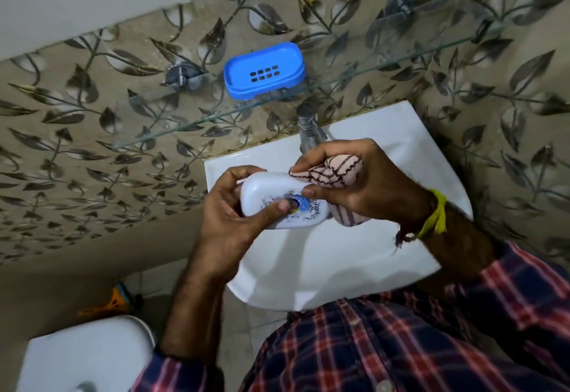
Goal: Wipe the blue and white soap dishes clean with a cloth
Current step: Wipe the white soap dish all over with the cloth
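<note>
Over the white basin (324, 268) my left hand (234, 222) grips the white soap dish (265, 194), which has a blue printed pattern; my thumb lies across its top. A pink cloth (339, 172) with dark wavy lines is bunched in my right hand (364, 185) and pressed against the dish's right end. Part of the cloth hangs below the dish. The blue soap dish (265, 69), with drain slots in its floor, stands alone on the glass shelf (185, 126) above the basin.
A chrome tap (310, 129) rises at the basin's back edge, just behind my right hand. Leaf-patterned tiles cover the wall. A white toilet cistern (86, 354) sits at lower left, with an orange object (114, 302) on the floor beside it.
</note>
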